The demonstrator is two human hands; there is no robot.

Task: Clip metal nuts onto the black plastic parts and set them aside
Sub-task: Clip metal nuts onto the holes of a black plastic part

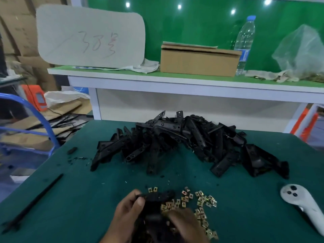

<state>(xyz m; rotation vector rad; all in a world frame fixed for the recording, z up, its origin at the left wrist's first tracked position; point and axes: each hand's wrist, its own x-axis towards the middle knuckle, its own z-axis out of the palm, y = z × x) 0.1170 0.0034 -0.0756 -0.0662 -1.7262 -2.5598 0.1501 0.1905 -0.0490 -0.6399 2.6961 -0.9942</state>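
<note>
Black plastic part [154, 199] up off the green mat [87, 199] near the bottom edge, pinched at its left end by the left hand [128, 209], thumb curled over the top. Right hand [184, 223] blurred just beside it, low over the scattered metal nuts [201, 204]; grip impossible to tell. Big pile of black parts [175, 142] heaped further back, white controller [301, 202] lying well off to the right.
</note>
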